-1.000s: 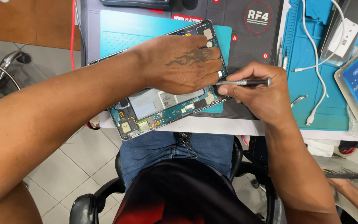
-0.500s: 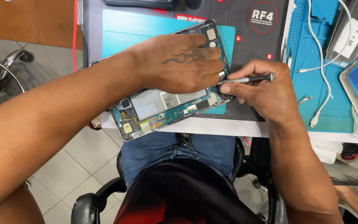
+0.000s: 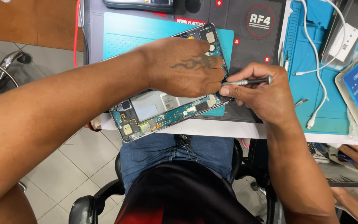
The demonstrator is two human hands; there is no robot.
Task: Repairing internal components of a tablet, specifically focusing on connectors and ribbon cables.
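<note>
Now, left hand (image 3: 185, 68): pressed flat on the opened tablet (image 3: 162, 108), pinning it to the teal mat (image 3: 137, 33).
Right hand (image 3: 262, 97): pinching a slim screwdriver (image 3: 247, 81), just right of the tablet's edge.
Hidden: screwdriver tip, behind the left fingers.

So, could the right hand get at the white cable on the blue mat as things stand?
Probably yes: the white cable lies in the open just beside the right hand, with nothing between them, though that hand would first have to free itself of the screwdriver.
</note>
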